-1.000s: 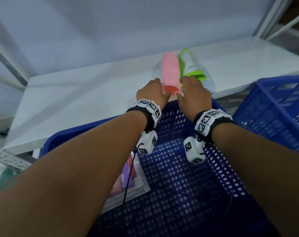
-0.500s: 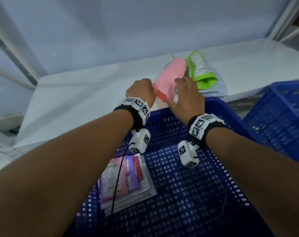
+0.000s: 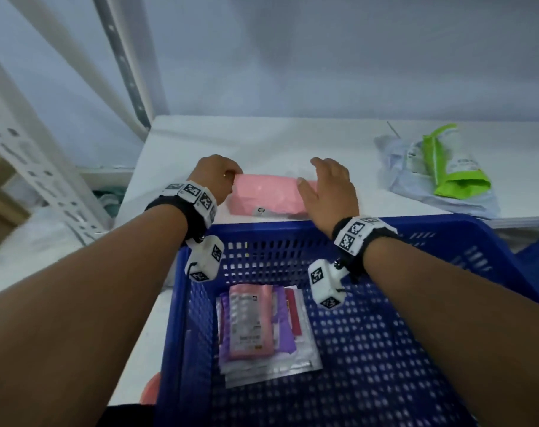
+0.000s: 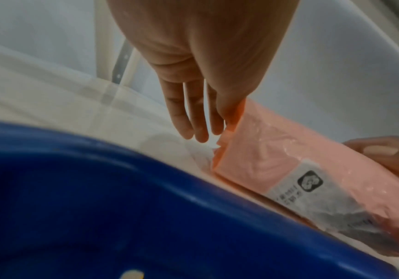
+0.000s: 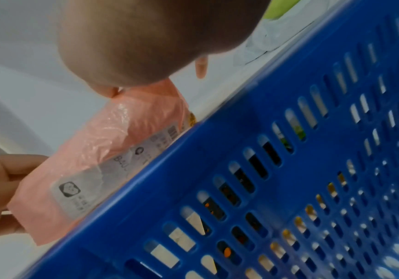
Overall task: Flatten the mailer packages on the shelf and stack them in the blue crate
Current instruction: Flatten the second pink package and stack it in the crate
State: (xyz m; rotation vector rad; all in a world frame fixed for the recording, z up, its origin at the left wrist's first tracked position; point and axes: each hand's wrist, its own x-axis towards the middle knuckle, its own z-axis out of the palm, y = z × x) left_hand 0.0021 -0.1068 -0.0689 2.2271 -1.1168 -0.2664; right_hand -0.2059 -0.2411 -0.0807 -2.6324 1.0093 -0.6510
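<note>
The pink mailer (image 3: pixel 266 195) lies lengthwise on the white shelf (image 3: pixel 293 140), just behind the far rim of the blue crate (image 3: pixel 385 349), with its printed label along the edge nearest that rim. The left hand (image 3: pixel 217 177) is at the mailer's left end: in the left wrist view its index finger and thumb pinch the end of the mailer while the other fingers (image 4: pixel 186 120) hang straight down toward the shelf. The right hand (image 3: pixel 330 189) lies over the mailer's right end, palm down with the fingers loosely spread; the right wrist view shows the pink film bunched up under the heel of the palm, and the thumb rests on top of the mailer. Between the two hands the mailer looks mostly flat, with creases in the film. Inside the crate, toward its left wall, sits a stack (image 3: pixel 262 331) of flattened mailers, pink on top, then purple and white below. Further right along the shelf from the crate's far rim, well apart from the hands, a green mailer (image 3: pixel 453 171) lies on a crumpled pale bag (image 3: pixel 397 167).
</note>
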